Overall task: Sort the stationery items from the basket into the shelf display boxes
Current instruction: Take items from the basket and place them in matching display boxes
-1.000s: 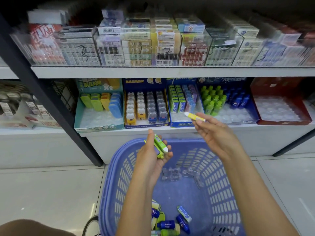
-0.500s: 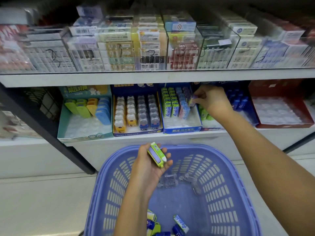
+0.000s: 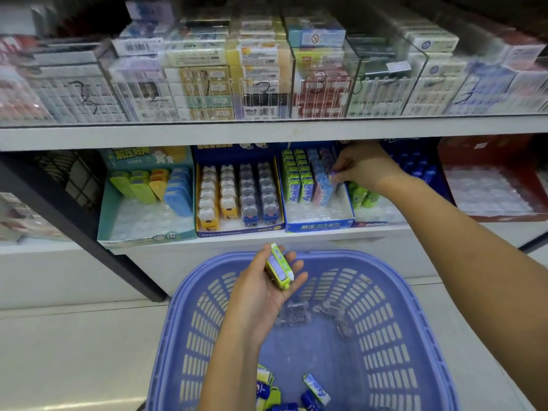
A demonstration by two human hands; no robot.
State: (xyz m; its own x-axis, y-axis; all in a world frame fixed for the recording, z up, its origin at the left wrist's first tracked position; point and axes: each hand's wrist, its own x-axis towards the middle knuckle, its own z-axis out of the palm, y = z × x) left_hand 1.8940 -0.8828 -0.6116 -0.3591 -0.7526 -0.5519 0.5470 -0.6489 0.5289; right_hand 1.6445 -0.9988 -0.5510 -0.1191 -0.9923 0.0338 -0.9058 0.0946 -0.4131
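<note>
My right hand (image 3: 366, 167) is up at the blue cardboard display box (image 3: 318, 226) on the lower shelf, at the box's right-hand column, where my thumb and fingertips pinch a small flat pack (image 3: 334, 175), purplish at the one edge I can see; the rest is hidden behind my fingers and blurred, so I cannot tell whether it is seated among the blue packs there or just above them. My left hand (image 3: 264, 289) hovers below the box, palm up over the far rim of the lavender slotted plastic basket (image 3: 385, 265), its fingers lightly curled round a lime-green pack with a pale label (image 3: 278, 271) that lies tilted across them. Loose packs in green, blue and white (image 3: 315, 390) lie at the basket's near end, well below the box, with clear plastic blister shells (image 3: 296, 315) on its floor nearer the box. I judge these packs to be light, stiff little blocks with slick printed wrapping, not fragile, though a corner would crush if forced into a tight row. The best hold is across the two narrow long sides near the top end, so the lower end goes in first and my fingers are clear of the neighbours. The risk is tipping the upright packs standing in the box, so I would slide in gently
</note>
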